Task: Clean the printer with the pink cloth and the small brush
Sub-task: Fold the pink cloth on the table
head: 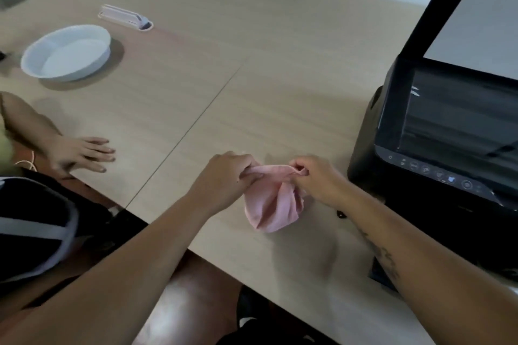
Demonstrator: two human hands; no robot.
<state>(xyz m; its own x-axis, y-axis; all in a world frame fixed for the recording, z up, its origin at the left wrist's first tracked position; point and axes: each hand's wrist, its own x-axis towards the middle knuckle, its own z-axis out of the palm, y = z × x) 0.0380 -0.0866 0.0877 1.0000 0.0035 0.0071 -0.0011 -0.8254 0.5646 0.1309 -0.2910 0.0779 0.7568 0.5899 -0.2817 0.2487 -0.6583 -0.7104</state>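
The pink cloth (271, 200) hangs bunched between my two hands just above the wooden table (196, 87). My left hand (227, 176) pinches its upper left edge and my right hand (314, 179) pinches its upper right edge. The black printer (437, 148) stands at the right with its scanner lid (448, 3) raised and the glass exposed. A small dark object (341, 214) lies on the table under my right forearm; I cannot tell whether it is the brush.
A white bowl (67, 52) sits at the far left of the table, with a pale pink case (126, 17) behind it. Another person's hand (81, 154) rests flat on the table's left edge. A dark bag (30, 227) lies below it.
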